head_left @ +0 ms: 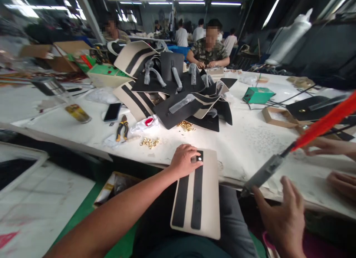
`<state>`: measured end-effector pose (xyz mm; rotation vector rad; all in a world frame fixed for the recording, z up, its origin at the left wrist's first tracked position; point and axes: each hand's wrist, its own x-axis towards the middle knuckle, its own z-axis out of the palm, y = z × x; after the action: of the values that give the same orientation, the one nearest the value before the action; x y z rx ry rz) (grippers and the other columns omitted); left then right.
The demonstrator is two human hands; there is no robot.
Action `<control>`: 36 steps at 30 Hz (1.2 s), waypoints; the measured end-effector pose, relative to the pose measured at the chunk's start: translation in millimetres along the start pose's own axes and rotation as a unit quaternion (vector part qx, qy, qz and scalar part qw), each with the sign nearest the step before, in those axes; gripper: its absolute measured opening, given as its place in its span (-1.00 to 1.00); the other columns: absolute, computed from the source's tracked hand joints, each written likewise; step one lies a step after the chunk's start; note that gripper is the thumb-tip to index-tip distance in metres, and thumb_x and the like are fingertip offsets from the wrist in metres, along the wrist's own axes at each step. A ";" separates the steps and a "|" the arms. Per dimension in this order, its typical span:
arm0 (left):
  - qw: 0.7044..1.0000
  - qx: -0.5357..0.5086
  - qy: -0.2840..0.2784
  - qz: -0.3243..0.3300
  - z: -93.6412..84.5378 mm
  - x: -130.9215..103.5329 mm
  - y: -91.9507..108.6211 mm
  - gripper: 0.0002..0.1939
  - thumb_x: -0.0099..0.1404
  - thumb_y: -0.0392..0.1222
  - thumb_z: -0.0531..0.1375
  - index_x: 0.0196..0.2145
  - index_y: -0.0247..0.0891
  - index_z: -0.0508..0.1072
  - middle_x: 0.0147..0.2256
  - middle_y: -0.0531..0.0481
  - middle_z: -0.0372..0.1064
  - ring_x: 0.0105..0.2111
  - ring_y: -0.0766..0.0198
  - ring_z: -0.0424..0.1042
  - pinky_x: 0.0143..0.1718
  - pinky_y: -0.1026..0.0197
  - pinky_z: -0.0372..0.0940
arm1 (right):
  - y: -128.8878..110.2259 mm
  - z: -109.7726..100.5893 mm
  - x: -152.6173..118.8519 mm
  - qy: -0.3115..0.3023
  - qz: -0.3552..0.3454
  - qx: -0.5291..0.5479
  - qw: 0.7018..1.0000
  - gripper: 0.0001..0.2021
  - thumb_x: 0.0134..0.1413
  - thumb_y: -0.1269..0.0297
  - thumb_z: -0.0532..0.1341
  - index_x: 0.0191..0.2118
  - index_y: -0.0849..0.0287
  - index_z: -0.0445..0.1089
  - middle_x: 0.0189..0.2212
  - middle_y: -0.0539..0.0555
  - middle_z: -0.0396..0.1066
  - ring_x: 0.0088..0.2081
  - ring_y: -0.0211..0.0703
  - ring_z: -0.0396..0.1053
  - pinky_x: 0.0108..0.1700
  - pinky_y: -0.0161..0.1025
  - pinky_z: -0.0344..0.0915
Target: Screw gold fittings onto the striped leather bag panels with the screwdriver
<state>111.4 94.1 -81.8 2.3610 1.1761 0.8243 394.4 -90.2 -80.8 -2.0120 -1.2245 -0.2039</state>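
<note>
My left hand (185, 160) is on the top of a beige panel (209, 198) with two black strips, its thumb and fingers closed about a strip's end beside a shiny round stud (200, 159). The panel lies across my lap, its upper end at the table edge. My right hand (283, 213) has its thumb and fingers spread and holds nothing. Just above it hangs a slanted grey tool (263, 175), like a powered screwdriver, on a red coiled cord (325, 120). Whether the thumb touches the tool is unclear.
A pile of black and beige panels (178, 102) covers the table's middle. Gold metal pieces (150, 142), pliers (122, 129), a phone (112, 112) and a bottle (78, 113) lie nearby. Another person's hands (330, 146) rest at right; a co-worker (210, 46) sits opposite.
</note>
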 end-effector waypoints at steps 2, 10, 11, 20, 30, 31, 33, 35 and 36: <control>1.000 -0.006 0.006 -0.005 0.0 -1.8 -1.2 -0.67 0.19 -0.03 0.50 -0.10 -0.14 0.70 0.00 -0.04 0.64 0.10 0.00 0.48 0.25 -0.14 0.30 | 4.2 9.3 -24.6 0.007 -0.123 -0.002 0.992 -0.29 0.25 0.04 0.36 0.45 0.12 0.30 0.39 0.37 0.28 0.35 0.51 0.30 0.33 0.40 0.26; 0.992 -0.113 0.035 -0.046 -5.1 -7.6 -0.6 -0.67 0.09 -0.13 0.52 -0.15 -0.17 0.72 0.00 -0.13 0.66 0.14 -0.09 0.48 0.30 -0.22 0.27 | -42.5 53.9 -40.5 -0.257 -0.319 0.178 0.895 -0.40 0.19 0.28 0.21 0.21 -0.64 0.46 0.16 -0.12 0.58 0.24 0.40 0.48 0.23 0.38 0.46; 0.987 -0.139 0.046 -0.062 -8.7 -10.5 0.6 -0.66 0.12 -0.12 0.50 -0.12 -0.18 0.71 0.02 -0.15 0.65 0.15 -0.08 0.48 0.31 -0.20 0.28 | -54.0 48.1 -30.9 -0.276 -0.320 0.216 0.880 -0.41 0.19 0.29 0.22 0.20 -0.65 0.48 0.10 -0.13 0.62 0.17 0.40 0.53 0.24 0.38 0.46; 0.747 -0.603 0.126 -0.249 -76.2 -91.6 41.2 -0.12 0.43 0.55 -0.11 0.10 -0.21 0.63 0.08 -0.24 0.64 0.17 -0.21 0.56 0.23 -0.27 0.42 | -151.7 -11.7 28.1 -0.468 -0.069 0.316 0.823 -0.72 0.20 -0.10 0.37 -0.32 -0.01 0.63 -0.42 0.04 0.59 -0.34 0.12 0.59 -0.33 -0.14 0.59; 0.539 -0.673 0.263 -0.434 -70.1 -143.6 45.7 -0.39 0.21 -0.02 0.51 0.19 -0.14 0.57 0.02 -0.15 0.68 0.22 -0.16 0.53 0.38 -0.22 0.28 | -238.8 119.5 60.0 -0.454 -0.140 0.323 0.818 -0.57 0.40 -0.14 0.18 -0.20 0.13 0.56 -0.28 0.08 0.57 -0.28 -0.07 0.52 -0.21 -0.21 0.47; 0.527 -0.673 0.272 -0.442 -67.1 -145.0 43.7 -0.37 0.21 -0.01 0.51 0.20 -0.12 0.56 0.02 -0.16 0.67 0.21 -0.17 0.53 0.37 -0.24 0.30 | -249.8 139.5 63.3 -0.454 -0.183 0.306 0.816 -0.60 0.42 -0.07 0.16 -0.08 0.14 0.59 -0.21 0.11 0.59 -0.28 -0.07 0.55 -0.19 -0.19 0.49; 0.511 -0.675 0.279 -0.453 -63.7 -147.0 40.1 -0.35 0.20 0.00 0.52 0.22 -0.09 0.55 0.03 -0.16 0.67 0.23 -0.18 0.52 0.35 -0.25 0.32 | -270.1 177.1 67.6 -0.469 -0.258 0.262 0.803 -0.67 0.42 0.11 0.16 0.06 0.12 0.59 -0.10 0.13 0.62 -0.26 -0.09 0.59 -0.13 -0.18 0.50; 0.498 -0.678 0.274 -0.466 -63.1 -148.1 37.0 -0.36 0.19 0.00 0.52 0.21 -0.09 0.56 0.03 -0.17 0.67 0.24 -0.17 0.51 0.36 -0.23 0.31 | -286.0 207.2 69.8 -0.474 -0.304 0.229 0.794 -0.70 0.35 0.26 0.21 0.07 0.07 0.62 -0.06 0.12 0.63 -0.20 -0.07 0.58 -0.05 -0.17 0.47; 0.493 -0.679 0.273 -0.471 -63.5 -148.3 35.7 -0.36 0.19 -0.01 0.53 0.20 -0.11 0.57 0.03 -0.18 0.67 0.24 -0.17 0.52 0.36 -0.22 0.31 | -291.8 218.4 70.5 -0.472 -0.319 0.216 0.793 -0.70 0.30 0.33 0.24 0.05 0.04 0.64 -0.07 0.12 0.63 -0.17 -0.05 0.57 -0.01 -0.15 0.45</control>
<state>20.3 -42.5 -63.3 0.0198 1.0161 1.2734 141.8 179.8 -47.4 -1.1833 -2.2887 0.8054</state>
